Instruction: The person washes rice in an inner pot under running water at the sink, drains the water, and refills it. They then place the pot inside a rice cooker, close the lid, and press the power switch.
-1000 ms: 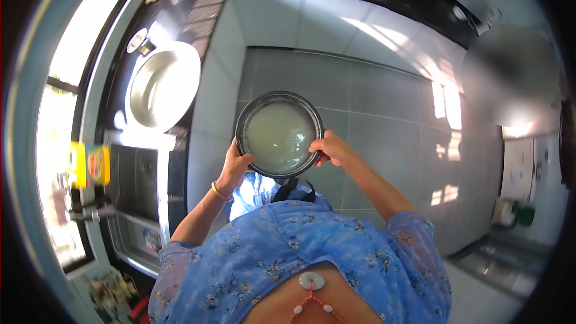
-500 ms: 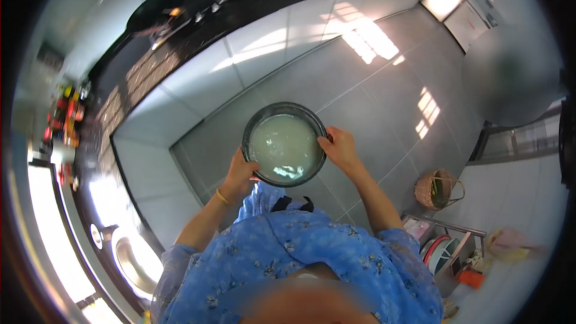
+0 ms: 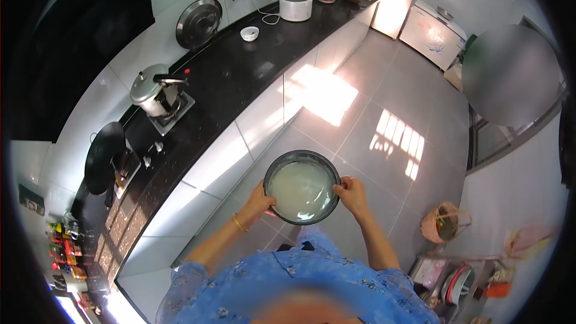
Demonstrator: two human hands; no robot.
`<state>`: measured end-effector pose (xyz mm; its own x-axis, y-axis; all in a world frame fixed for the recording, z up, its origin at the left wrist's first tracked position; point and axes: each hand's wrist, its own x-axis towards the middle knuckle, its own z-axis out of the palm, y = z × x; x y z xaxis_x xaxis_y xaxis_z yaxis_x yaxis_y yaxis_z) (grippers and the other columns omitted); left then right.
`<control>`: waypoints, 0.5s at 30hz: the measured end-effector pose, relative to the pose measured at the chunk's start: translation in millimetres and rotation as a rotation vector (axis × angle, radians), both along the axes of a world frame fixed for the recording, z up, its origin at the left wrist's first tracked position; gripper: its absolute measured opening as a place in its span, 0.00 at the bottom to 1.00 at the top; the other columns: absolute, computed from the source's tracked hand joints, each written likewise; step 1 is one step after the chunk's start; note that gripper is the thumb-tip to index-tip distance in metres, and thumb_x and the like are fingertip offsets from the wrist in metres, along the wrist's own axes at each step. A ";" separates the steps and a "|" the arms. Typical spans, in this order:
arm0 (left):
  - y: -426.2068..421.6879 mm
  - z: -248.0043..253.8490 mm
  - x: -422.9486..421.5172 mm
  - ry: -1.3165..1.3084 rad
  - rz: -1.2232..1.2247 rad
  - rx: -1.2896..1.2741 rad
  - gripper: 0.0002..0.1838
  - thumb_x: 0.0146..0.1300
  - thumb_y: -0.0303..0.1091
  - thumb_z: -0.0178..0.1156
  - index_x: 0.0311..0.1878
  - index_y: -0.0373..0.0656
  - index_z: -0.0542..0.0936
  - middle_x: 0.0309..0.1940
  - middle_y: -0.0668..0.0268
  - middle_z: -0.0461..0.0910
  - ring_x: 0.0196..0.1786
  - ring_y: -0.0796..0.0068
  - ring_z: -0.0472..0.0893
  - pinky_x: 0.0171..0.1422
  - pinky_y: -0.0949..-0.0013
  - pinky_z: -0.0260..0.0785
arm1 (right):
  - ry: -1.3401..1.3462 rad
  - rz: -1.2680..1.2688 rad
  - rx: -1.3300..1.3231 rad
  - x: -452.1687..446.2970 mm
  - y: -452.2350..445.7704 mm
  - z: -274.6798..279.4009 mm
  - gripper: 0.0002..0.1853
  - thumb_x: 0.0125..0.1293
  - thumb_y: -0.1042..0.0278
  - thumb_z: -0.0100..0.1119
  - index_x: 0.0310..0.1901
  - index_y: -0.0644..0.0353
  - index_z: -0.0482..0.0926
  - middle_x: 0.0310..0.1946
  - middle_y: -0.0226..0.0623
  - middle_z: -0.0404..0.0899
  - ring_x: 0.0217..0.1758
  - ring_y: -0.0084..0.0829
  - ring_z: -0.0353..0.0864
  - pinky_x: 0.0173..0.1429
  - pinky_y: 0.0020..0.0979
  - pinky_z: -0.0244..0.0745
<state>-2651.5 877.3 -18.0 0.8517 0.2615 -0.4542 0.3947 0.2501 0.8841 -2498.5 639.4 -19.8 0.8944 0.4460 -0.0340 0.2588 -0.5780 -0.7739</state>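
Both my hands hold a round, dark-rimmed cooking pot (image 3: 268, 171) in front of my body, above the floor. Cloudy whitish liquid (image 3: 300, 189) fills much of it, with light glinting on the surface. My left hand (image 3: 259, 201), with a yellow band at the wrist, grips the rim at the left, thumb over the edge. On the opposite side, my right hand (image 3: 353, 195) is closed on the rim, thumb on top. The fingers under the pot are partly hidden.
Along the left runs a black counter (image 3: 219, 105) with a pressure cooker (image 3: 153, 91), a wok (image 3: 103, 159), a small bowl (image 3: 249, 34) and a white rice cooker (image 3: 296, 8) with its lid up. A wicker basket (image 3: 438, 228) and a rack of dishes stand at right.
My view has turned toward the counter's far end, bringing the rice cooker and white bowl into sight. The pot sits lower and farther right in view, still in both hands.
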 end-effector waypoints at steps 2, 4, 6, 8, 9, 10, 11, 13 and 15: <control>23.4 -26.5 47.3 -0.032 0.006 0.033 0.36 0.48 0.20 0.55 0.65 0.40 0.62 0.46 0.60 0.76 0.40 0.67 0.81 0.29 0.63 0.81 | -0.041 0.058 -0.018 60.9 19.7 -7.2 0.13 0.49 0.64 0.64 0.27 0.67 0.79 0.15 0.39 0.71 0.19 0.29 0.69 0.26 0.35 0.64; 45.4 -11.9 103.1 -0.054 -0.006 0.064 0.36 0.46 0.20 0.56 0.64 0.39 0.62 0.45 0.59 0.75 0.40 0.65 0.80 0.29 0.61 0.81 | -0.033 0.102 -0.036 118.7 46.4 4.8 0.13 0.49 0.63 0.63 0.28 0.67 0.80 0.15 0.39 0.71 0.19 0.29 0.70 0.26 0.35 0.64; 59.5 24.6 150.6 0.028 0.077 -0.024 0.34 0.48 0.21 0.57 0.63 0.38 0.63 0.43 0.61 0.77 0.39 0.67 0.81 0.29 0.65 0.81 | -0.013 0.129 -0.069 169.2 72.1 7.6 0.13 0.50 0.63 0.63 0.30 0.66 0.81 0.16 0.39 0.72 0.19 0.29 0.71 0.26 0.34 0.65; 85.7 14.8 194.2 0.007 0.092 -0.015 0.32 0.49 0.22 0.57 0.62 0.37 0.63 0.44 0.60 0.77 0.38 0.68 0.82 0.28 0.67 0.81 | -0.005 0.170 0.043 222.6 99.1 3.3 0.13 0.51 0.62 0.64 0.32 0.66 0.81 0.17 0.40 0.73 0.20 0.29 0.72 0.27 0.34 0.66; 96.7 20.8 216.9 -0.006 0.114 0.013 0.32 0.49 0.21 0.57 0.61 0.36 0.63 0.44 0.60 0.77 0.38 0.68 0.82 0.28 0.68 0.81 | 0.031 0.193 0.026 247.2 113.3 13.8 0.14 0.52 0.64 0.64 0.35 0.66 0.82 0.16 0.38 0.73 0.20 0.26 0.72 0.26 0.33 0.66; 111.2 22.6 239.9 -0.018 0.138 0.042 0.31 0.49 0.21 0.57 0.61 0.36 0.63 0.44 0.59 0.77 0.38 0.68 0.82 0.28 0.68 0.81 | 0.023 0.193 0.020 274.8 129.3 16.2 0.14 0.52 0.64 0.64 0.35 0.66 0.82 0.16 0.38 0.73 0.20 0.26 0.72 0.26 0.33 0.66; 129.4 14.4 262.4 -0.025 0.144 0.037 0.30 0.49 0.21 0.57 0.59 0.34 0.63 0.43 0.58 0.76 0.37 0.68 0.82 0.28 0.67 0.81 | 0.098 0.207 0.041 301.3 145.7 16.4 0.14 0.52 0.65 0.64 0.36 0.67 0.82 0.16 0.36 0.73 0.19 0.25 0.72 0.26 0.32 0.66; 161.3 13.9 313.2 -0.040 0.158 0.036 0.30 0.49 0.20 0.56 0.59 0.34 0.63 0.43 0.57 0.76 0.37 0.67 0.82 0.29 0.67 0.82 | 0.193 0.239 0.098 355.3 179.7 17.5 0.13 0.54 0.68 0.64 0.39 0.68 0.82 0.16 0.31 0.73 0.18 0.21 0.71 0.24 0.29 0.66; 195.1 15.7 364.7 -0.052 0.165 0.026 0.29 0.48 0.18 0.54 0.58 0.33 0.63 0.44 0.56 0.76 0.38 0.65 0.83 0.30 0.65 0.82 | 0.169 0.218 0.128 405.1 216.0 27.3 0.13 0.53 0.68 0.64 0.39 0.67 0.82 0.15 0.31 0.73 0.18 0.21 0.70 0.25 0.29 0.66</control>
